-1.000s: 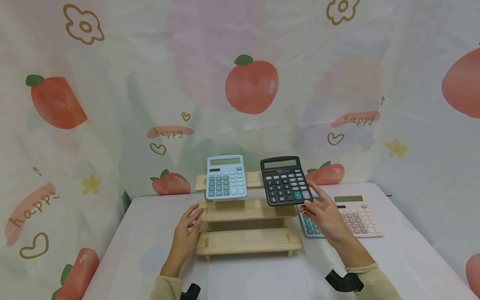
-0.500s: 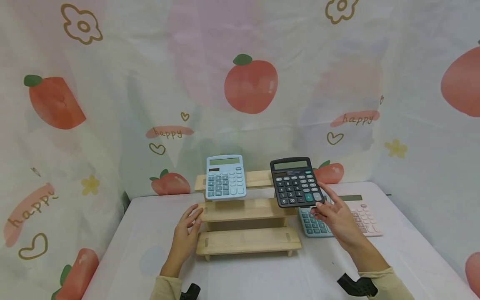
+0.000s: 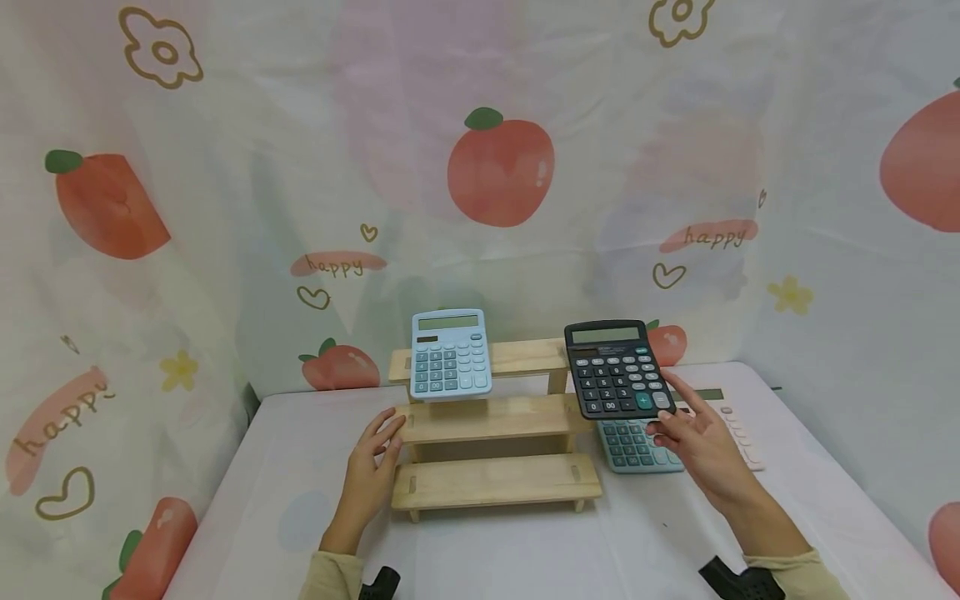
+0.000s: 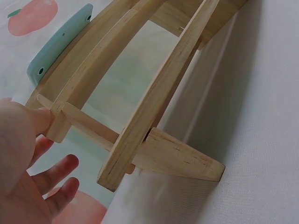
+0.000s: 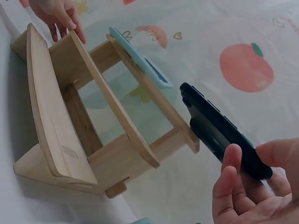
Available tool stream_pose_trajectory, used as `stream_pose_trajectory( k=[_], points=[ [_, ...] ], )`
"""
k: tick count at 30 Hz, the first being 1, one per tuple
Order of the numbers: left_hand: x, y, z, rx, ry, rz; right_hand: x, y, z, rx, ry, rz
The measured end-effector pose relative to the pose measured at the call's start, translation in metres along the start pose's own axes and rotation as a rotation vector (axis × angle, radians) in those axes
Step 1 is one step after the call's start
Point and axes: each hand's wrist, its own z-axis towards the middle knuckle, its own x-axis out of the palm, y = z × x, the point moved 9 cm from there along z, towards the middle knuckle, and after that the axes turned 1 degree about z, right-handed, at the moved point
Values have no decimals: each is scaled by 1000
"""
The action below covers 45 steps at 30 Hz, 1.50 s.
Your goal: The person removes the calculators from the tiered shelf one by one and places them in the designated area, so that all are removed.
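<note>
A three-tier wooden display stand (image 3: 497, 483) stands on the white table. My left hand (image 3: 367, 479) pinches the left end of its middle tier, thumb on the board's edge; the left wrist view shows the other fingers spread loosely. Between thumb and fingers, my right hand (image 3: 708, 454) holds a black calculator (image 3: 621, 375) by its lower right corner, keys facing me. It is raised at the stand's right side, overlapping the ends of the upper tiers in the head view. A light blue calculator (image 3: 450, 357) leans on the top tier, left of the middle.
On the table right of the stand lie a teal calculator (image 3: 637, 454) and a pink calculator (image 3: 748, 446), both partly covered by the right hand and black calculator. A printed cloth (image 3: 502, 275) hangs behind and along both sides.
My right hand has moved right and slightly down with the black calculator, from in front of the stand's upper tiers toward its right end. The left hand stays on the stand.
</note>
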Motion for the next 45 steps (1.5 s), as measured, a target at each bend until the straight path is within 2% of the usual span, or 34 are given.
stream_pose_trajectory(
  k=[12,20,39,45],
  points=[
    [0,-1,0,-1,-1,1,-21,0,-14,-2,13,54],
    [0,-1,1,5,-8,12,-31,-7,-19,13,17,63],
    [1,-1,0,4,-6,-2,-49,-51,-44,216,-40,-23],
    [0,-1,0,3,-6,-5,-58,-67,-54,265,-32,18]
  ],
)
